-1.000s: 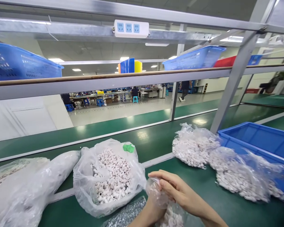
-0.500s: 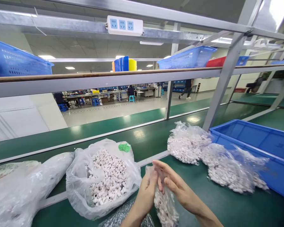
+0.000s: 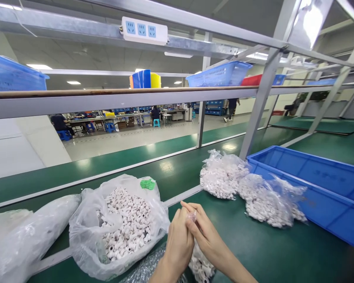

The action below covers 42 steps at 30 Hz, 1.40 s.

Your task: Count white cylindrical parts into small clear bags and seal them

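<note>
My left hand (image 3: 179, 232) and my right hand (image 3: 205, 232) are closed together around the gathered neck of a clear plastic bag (image 3: 201, 264). Small white ring-like parts fill the bag, which hangs below my fingers and is partly hidden by them. A twist of clear film pokes out between my thumbs. Left of my hands stands a large open white plastic bag (image 3: 85, 239) full of loose white parts (image 3: 126, 222), with a green label (image 3: 148, 184) on its rim. Under my left wrist lies crumpled clear plastic (image 3: 149, 268).
Two filled clear bags (image 3: 224, 173) (image 3: 270, 202) lie at right beside a blue crate (image 3: 306, 181). More white plastic bags (image 3: 32, 236) lie at far left on the green surface (image 3: 242, 243). A metal upright (image 3: 261, 102) and a shelf (image 3: 112, 104) with baskets stand beyond.
My hands have come together and closed around the bag's neck; before, the fingers were partly spread. The view has turned slightly right.
</note>
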Tool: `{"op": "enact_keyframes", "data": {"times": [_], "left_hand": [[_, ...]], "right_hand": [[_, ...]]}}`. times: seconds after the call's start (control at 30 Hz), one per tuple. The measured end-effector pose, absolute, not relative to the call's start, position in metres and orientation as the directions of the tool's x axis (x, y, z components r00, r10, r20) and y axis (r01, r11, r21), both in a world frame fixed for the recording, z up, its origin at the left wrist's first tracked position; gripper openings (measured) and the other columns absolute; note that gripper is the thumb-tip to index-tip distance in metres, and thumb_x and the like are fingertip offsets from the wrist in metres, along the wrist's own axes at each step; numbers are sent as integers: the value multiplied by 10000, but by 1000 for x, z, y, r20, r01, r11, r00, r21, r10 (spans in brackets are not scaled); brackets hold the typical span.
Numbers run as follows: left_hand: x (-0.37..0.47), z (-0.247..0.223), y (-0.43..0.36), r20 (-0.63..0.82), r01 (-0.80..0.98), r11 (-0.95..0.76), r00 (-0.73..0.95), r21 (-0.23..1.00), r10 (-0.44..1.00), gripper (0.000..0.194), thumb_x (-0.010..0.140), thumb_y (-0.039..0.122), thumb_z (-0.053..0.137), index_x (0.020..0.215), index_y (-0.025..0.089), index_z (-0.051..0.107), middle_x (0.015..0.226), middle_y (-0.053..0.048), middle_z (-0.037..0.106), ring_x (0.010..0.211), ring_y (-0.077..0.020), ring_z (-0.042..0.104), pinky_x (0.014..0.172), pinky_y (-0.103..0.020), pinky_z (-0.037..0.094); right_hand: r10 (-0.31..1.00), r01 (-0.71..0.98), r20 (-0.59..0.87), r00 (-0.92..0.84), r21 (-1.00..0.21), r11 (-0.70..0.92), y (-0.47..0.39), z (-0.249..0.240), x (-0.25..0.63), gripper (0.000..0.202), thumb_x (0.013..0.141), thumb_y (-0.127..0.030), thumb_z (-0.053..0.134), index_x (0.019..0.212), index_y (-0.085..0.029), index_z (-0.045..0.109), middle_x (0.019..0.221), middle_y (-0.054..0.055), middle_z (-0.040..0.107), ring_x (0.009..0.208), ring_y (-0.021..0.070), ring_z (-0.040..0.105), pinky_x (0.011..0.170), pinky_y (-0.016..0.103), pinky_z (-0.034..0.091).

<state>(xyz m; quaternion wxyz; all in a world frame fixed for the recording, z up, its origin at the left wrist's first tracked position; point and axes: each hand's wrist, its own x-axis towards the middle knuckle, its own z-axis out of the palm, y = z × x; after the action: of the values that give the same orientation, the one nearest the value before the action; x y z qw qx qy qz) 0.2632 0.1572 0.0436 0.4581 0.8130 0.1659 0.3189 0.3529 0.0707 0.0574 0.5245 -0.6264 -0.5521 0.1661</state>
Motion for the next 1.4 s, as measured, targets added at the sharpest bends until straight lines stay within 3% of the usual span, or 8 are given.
{"op": "enact_keyframes", "data": {"times": [0.2,0.33,0.53,0.77,0.93,1.03,1.17,1.4], "left_hand": [[252,48,164,312,-56,-493,834,868,455,220,967,350,469,1072,181,562,1024,-91,598,961,-226,545,846,-334,410],[250,54,180,99,-99,-14,958,995,270,232,889,377,609,904,146,601,868,-37,616,842,-172,550,801,-276,403],[255,46,198,-7,-82,331,966,940,259,312,818,393,671,697,148,519,659,23,502,638,-100,442,641,-215,332],[256,43,194,35,-98,103,871,990,490,297,870,432,619,820,144,566,705,19,498,654,-112,452,599,-219,374],[258,41,181,121,-128,-26,823,991,555,335,926,473,538,833,153,565,705,11,539,608,-114,513,584,-232,414],[260,37,181,81,-158,89,821,983,565,356,921,509,536,898,155,563,673,37,491,560,-90,466,536,-208,378],[258,34,192,30,-131,152,845,980,534,459,834,480,684,1148,162,577,836,24,529,568,-56,412,523,-190,321],[255,34,200,23,-132,239,911,962,412,314,786,383,750,911,101,688,840,-42,635,743,-114,517,684,-213,364]], "right_hand": [[808,296,318,496,-937,187,70,57,356,378,1047,-458,382,1201,-237,647,1135,69,550,1038,209,551,919,301,470],[825,122,292,484,-956,267,64,61,361,333,1044,-451,404,1024,-231,654,909,12,508,594,107,430,584,243,438],[901,491,403,160,-825,281,54,77,361,308,1060,-316,367,929,-223,629,1001,45,498,852,161,523,779,289,449],[802,910,571,174,-404,90,65,45,367,248,1014,-118,323,1026,-180,562,1091,110,455,799,179,513,653,307,472],[760,998,648,44,-4,-55,73,25,371,298,898,15,337,890,-152,584,923,100,511,776,241,478,625,376,454],[737,997,675,41,18,-71,72,30,371,308,917,0,349,732,-159,536,791,67,474,706,218,432,590,355,406],[718,999,696,-2,-26,27,66,38,370,304,954,11,347,801,-144,559,818,63,478,720,193,427,612,330,395],[723,987,687,-69,-59,150,60,29,370,260,967,10,391,1101,-137,559,905,77,527,762,193,456,667,340,423]]}}
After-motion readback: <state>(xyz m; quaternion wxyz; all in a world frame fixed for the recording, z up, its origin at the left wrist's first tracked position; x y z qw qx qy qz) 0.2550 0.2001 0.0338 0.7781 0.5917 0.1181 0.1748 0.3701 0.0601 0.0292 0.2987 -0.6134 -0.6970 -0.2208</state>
